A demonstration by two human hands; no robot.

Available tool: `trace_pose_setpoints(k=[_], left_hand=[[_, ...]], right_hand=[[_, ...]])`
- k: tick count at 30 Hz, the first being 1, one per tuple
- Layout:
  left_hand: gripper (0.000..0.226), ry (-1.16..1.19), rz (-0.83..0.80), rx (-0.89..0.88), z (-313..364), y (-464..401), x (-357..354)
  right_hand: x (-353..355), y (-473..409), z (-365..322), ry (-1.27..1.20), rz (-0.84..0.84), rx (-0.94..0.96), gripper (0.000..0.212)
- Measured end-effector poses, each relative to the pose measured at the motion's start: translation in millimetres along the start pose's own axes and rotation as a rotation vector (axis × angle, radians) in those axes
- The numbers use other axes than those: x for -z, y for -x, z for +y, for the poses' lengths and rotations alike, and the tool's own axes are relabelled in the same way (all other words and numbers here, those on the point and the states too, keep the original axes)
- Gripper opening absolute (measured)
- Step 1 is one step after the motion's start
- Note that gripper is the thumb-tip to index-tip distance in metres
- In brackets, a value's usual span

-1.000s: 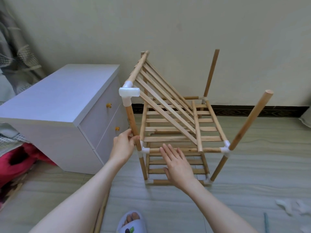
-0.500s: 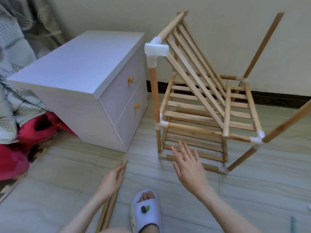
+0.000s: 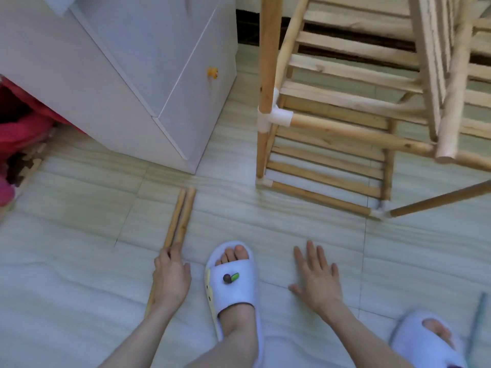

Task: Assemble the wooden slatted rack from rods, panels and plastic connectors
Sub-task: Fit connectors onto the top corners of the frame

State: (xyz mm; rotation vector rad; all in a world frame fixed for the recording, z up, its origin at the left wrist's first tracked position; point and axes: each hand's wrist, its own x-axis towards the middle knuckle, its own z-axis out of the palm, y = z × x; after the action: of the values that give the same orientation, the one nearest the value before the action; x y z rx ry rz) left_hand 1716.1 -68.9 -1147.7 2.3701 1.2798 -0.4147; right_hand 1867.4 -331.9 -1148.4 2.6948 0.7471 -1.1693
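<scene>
Left fingers: now that they have left the rack's post, the fingers (image 3: 174, 252) of the left hand (image 3: 171, 278) curl onto two loose rods (image 3: 183, 216) lying on the floor (image 3: 79, 235).
Right fingers: spread, holding nothing, right hand (image 3: 317, 278) hovering low.
Meaning: likely fetching the next rod for the unfinished rack (image 3: 332, 123).
Edges: cabinet (image 3: 148, 75) corner near the rod tips; slippered foot (image 3: 233, 280) just beside.
Room: open floor between hands and rack.

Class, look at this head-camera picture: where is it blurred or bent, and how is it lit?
Head view: the right slipper and the rack at top right are blurred; the left hand on the rods is sharper; wide-angle bending tilts the cabinet; light is soft, shadows faint.
</scene>
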Motion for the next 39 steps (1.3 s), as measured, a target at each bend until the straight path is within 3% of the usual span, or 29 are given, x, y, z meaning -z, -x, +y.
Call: trace_pose_setpoints(k=[5, 10, 15, 19, 26, 30, 34, 36, 39], left_hand=[[0.049, -0.113, -0.038, -0.041, -6.2, -8.4, 1.9], [0.036, 0.138, -0.076, -0.086, -1.9, -3.2, 29.5], [0.037, 0.424, -0.007, -0.184, 10.2, 15.5, 81.5], [0.057, 0.583, 0.069, -0.35, 38.4, 39.8, 131.1], [0.061, 0.617, 0.199, -0.779, 115.0, 85.2, 221.4], [0.057, 0.624, 0.23, -0.951, 177.9, 115.4, 264.5], [0.042, 0.507, 0.176, -1.132, 228.1, 133.0, 292.8], [0.029, 0.503, 0.276, -1.166, 249.3, 134.7, 304.6], [0.022, 0.747, 0.501, -1.012, 277.6, 133.4, 327.6]], right_hand=[[3.5, -0.8, -2.2, -0.037, -0.064, -0.006, 0.086], [37.8, -3.4, -17.8, -0.338, -0.139, -0.047, 0.061], [91.7, 30.7, -39.5, -0.613, 0.011, 0.019, 0.046], [147.5, 66.2, -62.9, -0.769, 0.163, 0.161, 0.038], [259.6, 140.0, -102.3, -1.014, 0.425, 0.409, 0.059], [313.2, 187.3, -92.1, -1.198, 0.603, 0.565, 0.018], [351.9, 231.7, -56.7, -1.256, 0.742, 0.639, 0.015], [360.5, 245.2, -38.0, -1.22, 0.796, 0.634, 0.016], [367.8, 252.0, -11.1, -1.073, 0.859, 0.578, 0.025]])
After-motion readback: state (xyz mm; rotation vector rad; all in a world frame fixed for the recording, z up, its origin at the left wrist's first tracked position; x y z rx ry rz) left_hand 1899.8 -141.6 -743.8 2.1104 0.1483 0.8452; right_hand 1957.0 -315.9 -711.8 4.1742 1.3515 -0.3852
